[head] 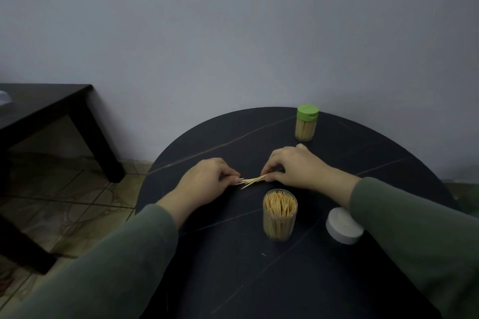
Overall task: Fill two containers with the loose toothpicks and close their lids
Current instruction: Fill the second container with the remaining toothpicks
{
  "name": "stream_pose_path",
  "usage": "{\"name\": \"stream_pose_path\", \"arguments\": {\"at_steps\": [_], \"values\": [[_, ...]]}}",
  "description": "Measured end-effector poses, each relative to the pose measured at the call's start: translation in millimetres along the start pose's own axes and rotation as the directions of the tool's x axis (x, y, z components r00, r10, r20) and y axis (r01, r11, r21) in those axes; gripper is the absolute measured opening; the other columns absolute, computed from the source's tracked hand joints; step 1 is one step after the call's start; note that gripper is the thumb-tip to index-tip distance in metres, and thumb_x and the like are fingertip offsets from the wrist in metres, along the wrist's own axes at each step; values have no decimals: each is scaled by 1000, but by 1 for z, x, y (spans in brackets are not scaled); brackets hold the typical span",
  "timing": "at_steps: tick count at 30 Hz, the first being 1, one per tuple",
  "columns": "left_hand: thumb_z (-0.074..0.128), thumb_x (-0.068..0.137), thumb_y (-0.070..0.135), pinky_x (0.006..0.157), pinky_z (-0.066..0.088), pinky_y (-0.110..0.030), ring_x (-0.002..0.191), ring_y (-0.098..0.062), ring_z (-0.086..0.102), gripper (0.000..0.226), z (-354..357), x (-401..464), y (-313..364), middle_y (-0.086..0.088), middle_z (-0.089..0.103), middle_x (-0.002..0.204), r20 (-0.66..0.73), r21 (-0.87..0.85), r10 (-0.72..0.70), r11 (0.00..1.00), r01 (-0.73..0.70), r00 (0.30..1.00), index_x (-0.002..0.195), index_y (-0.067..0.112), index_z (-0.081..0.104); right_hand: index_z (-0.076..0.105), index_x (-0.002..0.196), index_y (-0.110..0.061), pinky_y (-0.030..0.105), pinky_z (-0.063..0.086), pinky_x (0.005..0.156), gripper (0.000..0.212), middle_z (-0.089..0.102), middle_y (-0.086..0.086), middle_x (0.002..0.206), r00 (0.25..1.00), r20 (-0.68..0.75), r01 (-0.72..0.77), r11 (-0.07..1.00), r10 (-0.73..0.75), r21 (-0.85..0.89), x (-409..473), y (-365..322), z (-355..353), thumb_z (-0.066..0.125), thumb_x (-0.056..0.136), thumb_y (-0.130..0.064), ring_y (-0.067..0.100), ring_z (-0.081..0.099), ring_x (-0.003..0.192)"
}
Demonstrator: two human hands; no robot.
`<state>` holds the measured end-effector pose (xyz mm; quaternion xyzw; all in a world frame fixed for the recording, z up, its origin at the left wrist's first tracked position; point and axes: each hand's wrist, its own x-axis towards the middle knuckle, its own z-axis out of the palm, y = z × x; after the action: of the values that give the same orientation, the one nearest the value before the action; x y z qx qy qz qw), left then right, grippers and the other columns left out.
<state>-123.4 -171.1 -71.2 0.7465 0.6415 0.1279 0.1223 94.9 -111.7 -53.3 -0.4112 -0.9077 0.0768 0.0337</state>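
A small bunch of loose toothpicks (251, 181) lies on the black round table (324, 280) between my hands. My left hand (207, 179) pinches its left end, and my right hand (293, 166) pinches its right end. Just in front of them stands an open clear container (280, 217), packed with upright toothpicks. Its white lid (342, 226) lies on the table to the right, partly under my right sleeve. A second container with a green lid (306, 123), closed and full, stands at the table's far right.
A dark side table (51, 109) stands to the left over a tiled floor (64, 202). A plain wall runs behind both tables. One stray toothpick bit (263, 254) lies on the table near its front.
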Motion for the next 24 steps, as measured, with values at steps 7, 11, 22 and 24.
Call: {"name": "stream_pose_path", "arguments": {"at_steps": [7, 11, 22, 24], "values": [[60, 86, 53, 88, 45, -26, 105, -3, 50, 41, 2, -1, 8, 18, 50, 114, 50, 50, -7, 999, 5, 999, 124, 39, 61, 49, 136, -38, 37, 30, 100, 50, 53, -14, 127, 998, 52, 28, 994, -23, -101, -13, 8, -8, 61, 89, -47, 9, 46, 119], [61, 89, 44, 82, 43, -20, 98, -2, 51, 29, 9, -2, 14, 19, 53, 106, -38, 4, -6, 1000, 6, 999, 117, 38, 67, 53, 133, -39, 37, 30, 100, 45, 52, -14, 132, 999, 20, 35, 996, -34, -76, -12, 6, 0, 57, 90, -51, 9, 45, 122], [51, 96, 37, 82, 50, -28, 101, -9, 54, 18, 16, -6, 34, 12, 55, 107, -151, 213, 41, 977, -8, 988, 107, 31, 65, 63, 120, -37, 35, 28, 89, 29, 59, -11, 125, 992, -66, 81, 947, -106, -311, -14, 5, 2, 46, 98, -43, 13, 47, 110], [49, 98, 31, 83, 52, -31, 102, -12, 53, 18, 20, -6, 38, 8, 53, 111, -146, 247, 27, 969, 10, 989, 111, 26, 60, 63, 120, -35, 36, 28, 89, 29, 59, -9, 124, 991, -56, 95, 931, -122, -351, -16, 3, 2, 43, 99, -43, 15, 47, 109]]}}
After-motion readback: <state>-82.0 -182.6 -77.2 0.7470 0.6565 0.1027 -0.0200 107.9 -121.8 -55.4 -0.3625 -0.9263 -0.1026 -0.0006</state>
